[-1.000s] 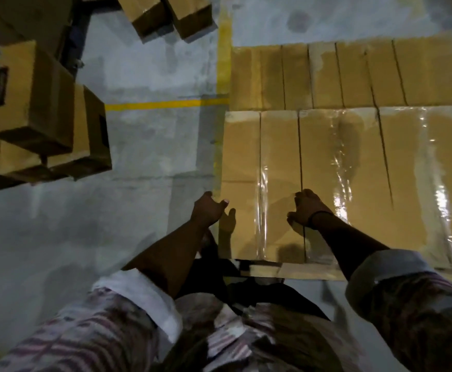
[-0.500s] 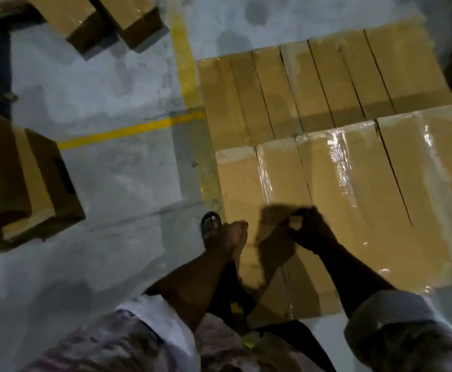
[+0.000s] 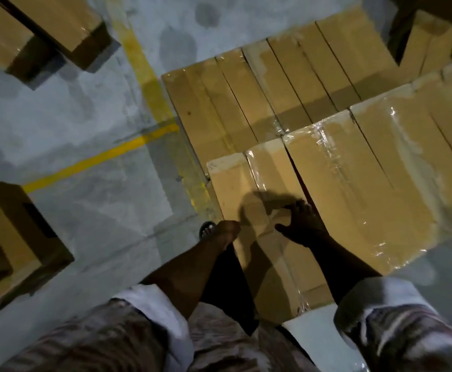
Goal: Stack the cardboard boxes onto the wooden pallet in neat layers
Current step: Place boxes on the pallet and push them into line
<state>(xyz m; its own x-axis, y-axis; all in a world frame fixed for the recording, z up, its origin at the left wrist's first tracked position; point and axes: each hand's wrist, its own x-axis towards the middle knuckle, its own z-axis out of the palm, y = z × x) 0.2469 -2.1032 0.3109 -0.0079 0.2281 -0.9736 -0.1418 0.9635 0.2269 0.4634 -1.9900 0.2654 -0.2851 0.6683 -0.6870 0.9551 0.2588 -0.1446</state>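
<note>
Tall cardboard boxes with shiny tape form the near row; the leftmost one [image 3: 230, 181] is right in front of me. Behind it, a lower row of boxes [image 3: 249, 103] runs to the right. My right hand [image 3: 304, 225] rests on top of the leftmost box near its right seam, fingers spread and thumb out. At that box's upper left edge is my left hand [image 3: 226, 232], whose fingers point down out of sight. The pallet is hidden under the boxes.
More boxes stand on the grey concrete floor: two at the top left [image 3: 45, 25], one at the left [image 3: 10, 237], and a stack at the top right [image 3: 431, 41]. Yellow floor lines [image 3: 98, 159] run left of the stack. My sandalled foot [image 3: 206, 229] is beside the box.
The view has swung left and tilted, so the stack now sits at a slant. Both hands stay on the nearest box; my right hand has flattened on its top.
</note>
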